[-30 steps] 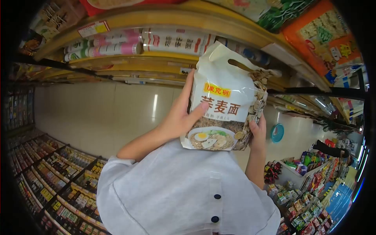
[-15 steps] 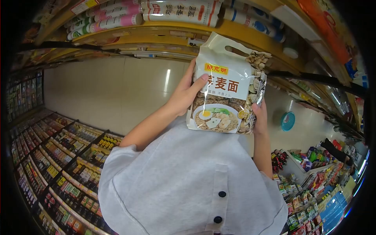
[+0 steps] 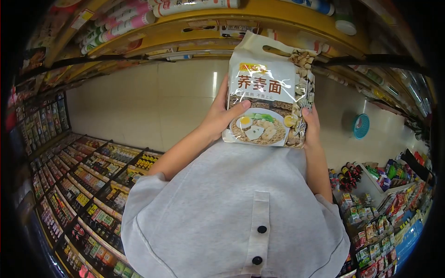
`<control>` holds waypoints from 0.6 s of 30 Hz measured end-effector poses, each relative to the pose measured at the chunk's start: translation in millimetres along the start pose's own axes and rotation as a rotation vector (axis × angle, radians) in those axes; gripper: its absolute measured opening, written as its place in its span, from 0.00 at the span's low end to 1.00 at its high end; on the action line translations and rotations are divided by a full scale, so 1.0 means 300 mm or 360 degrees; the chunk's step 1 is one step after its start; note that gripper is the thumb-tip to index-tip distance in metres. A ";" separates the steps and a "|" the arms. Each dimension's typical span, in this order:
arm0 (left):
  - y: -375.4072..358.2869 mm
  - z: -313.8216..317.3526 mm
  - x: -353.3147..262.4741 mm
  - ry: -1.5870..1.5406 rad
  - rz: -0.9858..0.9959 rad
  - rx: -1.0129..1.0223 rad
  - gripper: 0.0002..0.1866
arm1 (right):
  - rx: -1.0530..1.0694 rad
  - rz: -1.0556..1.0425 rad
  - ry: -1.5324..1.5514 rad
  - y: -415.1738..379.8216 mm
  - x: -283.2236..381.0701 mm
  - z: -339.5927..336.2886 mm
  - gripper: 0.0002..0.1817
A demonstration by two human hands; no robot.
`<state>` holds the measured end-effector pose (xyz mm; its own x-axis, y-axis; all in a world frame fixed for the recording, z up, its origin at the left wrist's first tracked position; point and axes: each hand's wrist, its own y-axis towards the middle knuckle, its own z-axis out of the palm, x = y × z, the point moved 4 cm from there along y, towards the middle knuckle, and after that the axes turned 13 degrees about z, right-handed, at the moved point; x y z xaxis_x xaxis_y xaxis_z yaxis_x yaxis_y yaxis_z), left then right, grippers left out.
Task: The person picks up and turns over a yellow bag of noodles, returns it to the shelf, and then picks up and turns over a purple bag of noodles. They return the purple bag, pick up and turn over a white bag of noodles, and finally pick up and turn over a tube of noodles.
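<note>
A bag of buckwheat noodles (image 3: 264,95) is held upright in front of my chest, its printed front facing me. It is white with a cut-out handle at the top, brown lettering and a picture of a noodle bowl with egg and greens. My left hand (image 3: 224,113) grips the left edge, thumb lying across the front and fingers hidden behind. On the right edge, my right hand (image 3: 311,124) is closed around the lower side, with its thumb against the side panel.
Ahead, a yellow shelf (image 3: 287,21) carries packs of noodles (image 3: 194,6). Shelves of bottles and jars (image 3: 92,199) stand at the lower left. A turquoise basket (image 3: 361,126) sits on the tiled floor (image 3: 171,104); packaged goods (image 3: 371,231) fill the lower right.
My left hand has slid down the bag's left edge, uncovering the first large character. The bag sits slightly higher in view, and the shelf ahead has shifted as my view moved.
</note>
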<state>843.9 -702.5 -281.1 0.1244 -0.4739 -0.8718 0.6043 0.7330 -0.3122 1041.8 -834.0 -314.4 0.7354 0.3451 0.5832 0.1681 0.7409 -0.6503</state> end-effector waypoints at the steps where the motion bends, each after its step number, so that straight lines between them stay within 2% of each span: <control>1: -0.007 -0.001 0.003 -0.0037 0.0007 -0.0016 0.49 | 0.0042 -0.0022 -0.0014 -0.005 0.001 0.002 0.40; 4: -0.001 0.006 -0.003 0.0050 0.0111 0.0036 0.49 | 0.0084 -0.0082 -0.0033 -0.014 0.019 0.011 0.40; 8: 0.001 0.012 0.006 -0.0023 0.0045 -0.0007 0.50 | 0.0109 -0.0165 -0.0054 -0.002 0.028 0.005 0.40; 15: -0.010 0.011 -0.022 0.0125 0.0155 0.0067 0.50 | 0.0104 -0.0291 -0.0075 -0.038 0.057 0.037 0.39; 18: -0.006 0.027 -0.053 0.0130 0.0196 0.0092 0.49 | 0.0154 -0.0229 -0.0022 -0.025 0.062 0.044 0.39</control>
<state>847.4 -700.3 -263.7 0.1372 -0.3393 -0.9306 0.6332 0.7525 -0.1810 1045.7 -825.4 -292.2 0.6990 0.2388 0.6741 0.2067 0.8349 -0.5101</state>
